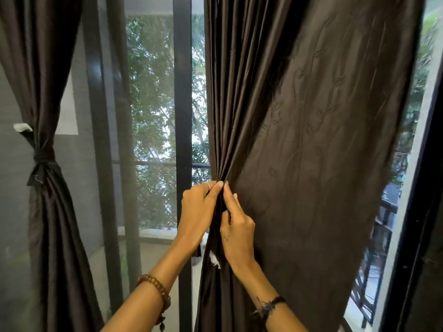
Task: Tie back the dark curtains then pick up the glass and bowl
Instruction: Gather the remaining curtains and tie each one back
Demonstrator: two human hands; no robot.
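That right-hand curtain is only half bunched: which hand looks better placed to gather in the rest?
Probably the right hand. The loose cloth of the right curtain spreads to its side, while the left hand grips the gathered folds.

The right-hand curtain (311,140) runs off the top and bottom of the frame, and its gathered folds hide the fingertips of the left hand (199,212). The tied curtain (45,188) at the left edge is cut off too. Foliage (153,92) beyond the window is blurred.
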